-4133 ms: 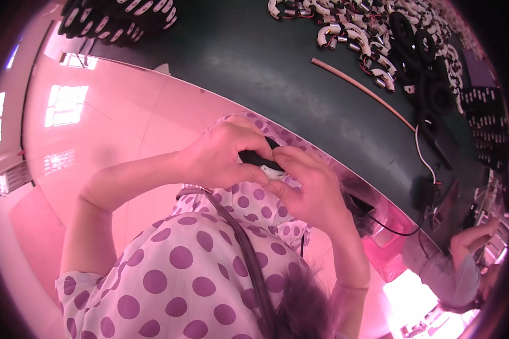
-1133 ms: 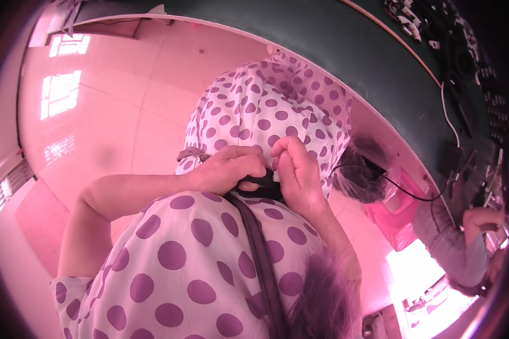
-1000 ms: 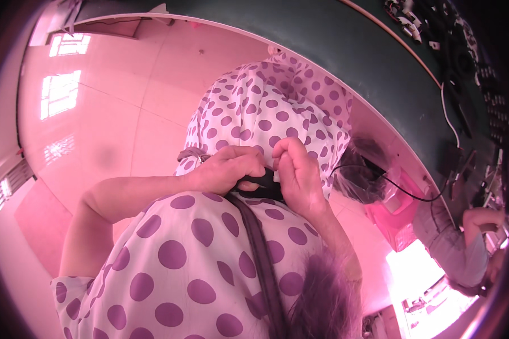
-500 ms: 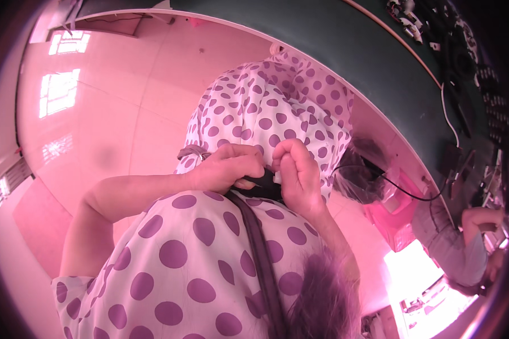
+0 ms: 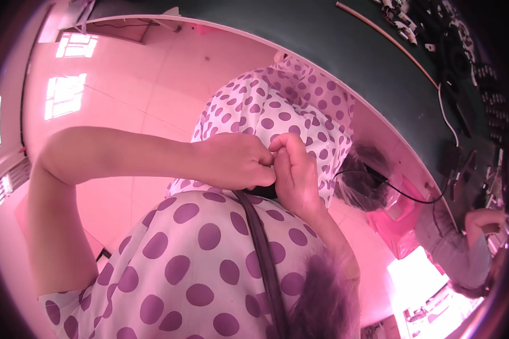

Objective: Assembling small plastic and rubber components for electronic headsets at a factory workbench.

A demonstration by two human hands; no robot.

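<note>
A black part [image 5: 264,191], mostly hidden, sits before the polka-dot clothing [image 5: 210,236], short of the green table's [image 5: 300,33] near edge, gripped between closed left hand [image 5: 236,161] and curled right hand [image 5: 296,176]; a thin rod [image 5: 387,38] lies toward the table's right end.

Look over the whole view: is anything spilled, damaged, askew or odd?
Nothing looks spilled. Slightly odd: a black cable sags past the edge of the green table, where it might snag. The black part between the left hand and right hand is mostly hidden, so damage there cannot be judged.
</note>
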